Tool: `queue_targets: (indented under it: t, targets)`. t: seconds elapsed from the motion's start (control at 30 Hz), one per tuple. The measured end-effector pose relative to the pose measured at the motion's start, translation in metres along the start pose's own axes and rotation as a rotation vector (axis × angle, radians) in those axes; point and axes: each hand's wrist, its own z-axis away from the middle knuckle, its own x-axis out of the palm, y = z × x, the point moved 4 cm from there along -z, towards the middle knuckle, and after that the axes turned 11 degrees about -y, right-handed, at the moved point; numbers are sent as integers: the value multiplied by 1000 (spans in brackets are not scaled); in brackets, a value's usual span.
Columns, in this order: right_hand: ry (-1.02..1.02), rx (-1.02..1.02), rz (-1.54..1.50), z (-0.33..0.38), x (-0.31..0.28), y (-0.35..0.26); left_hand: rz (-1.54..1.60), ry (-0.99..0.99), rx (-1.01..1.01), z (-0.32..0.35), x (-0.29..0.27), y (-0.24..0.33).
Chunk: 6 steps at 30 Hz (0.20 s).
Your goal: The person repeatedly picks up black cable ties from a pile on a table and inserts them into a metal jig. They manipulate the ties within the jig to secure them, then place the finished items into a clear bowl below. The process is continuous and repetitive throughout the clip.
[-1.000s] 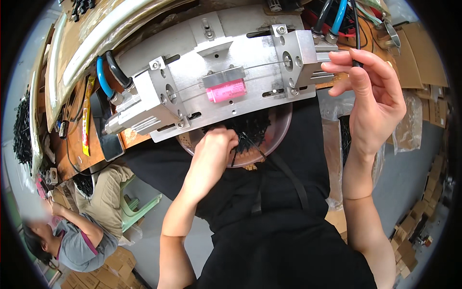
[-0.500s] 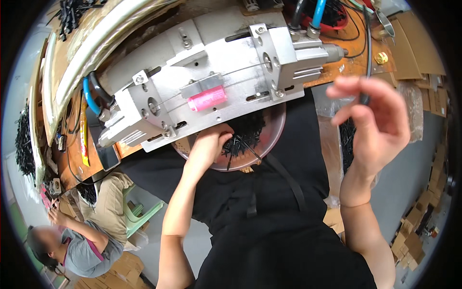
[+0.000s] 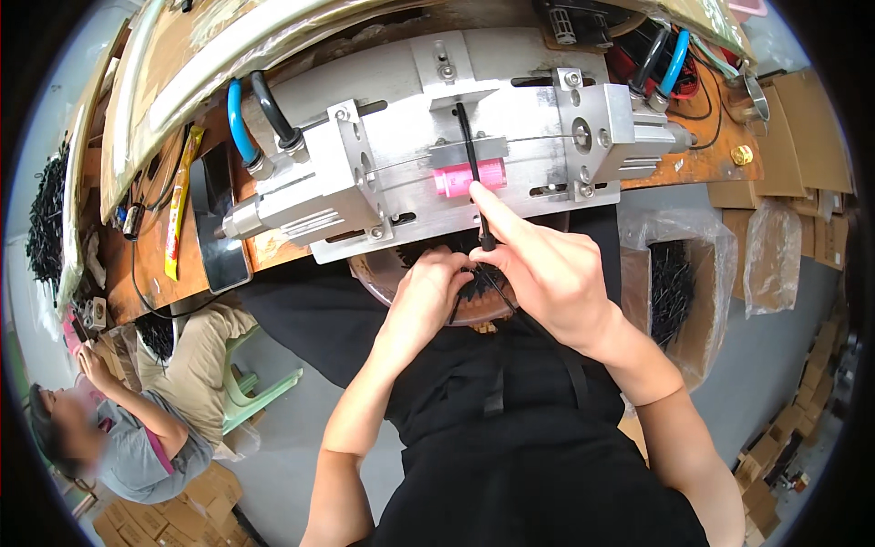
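Note:
A thin black rod (image 3: 468, 137) with a thicker lower end lies across the front of a silver metal fixture (image 3: 383, 196). My right hand (image 3: 556, 283) is closed on its lower part, the index finger stretched along it. Behind the rod, a pink cylinder (image 3: 494, 173) rests against a small metal plate on the fixture. My left hand (image 3: 424, 292) is closed, fingertips pinched at a thin black stick over a bowl (image 3: 374, 273) below the fixture's front edge. Black sticks (image 3: 474, 288) lie in this bowl, partly hidden by my hands.
Blue and black hoses (image 3: 239, 123) join the fixture at both ends. A dark phone-like slab (image 3: 221, 223) and a yellow packet (image 3: 182, 201) lie on the bench at left. A plastic-lined box (image 3: 702, 301) of black sticks stands at right. Another person (image 3: 150, 438) sits at lower left.
My right hand has come in from the right with the black rod, which now lies across the fixture by the pink cylinder. My left hand stays at the bowl. The view has shifted.

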Motion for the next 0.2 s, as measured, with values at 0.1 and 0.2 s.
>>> queue_targets:
  t: [0.1, 0.2]
  targets:
    - [-35, 17, 19, -2, 0, -1, 1, 0, -18, 4, 0, 1]
    - [-46, -39, 44, -2, 3, 1, -13, -11, 3, 7, 4, -1]
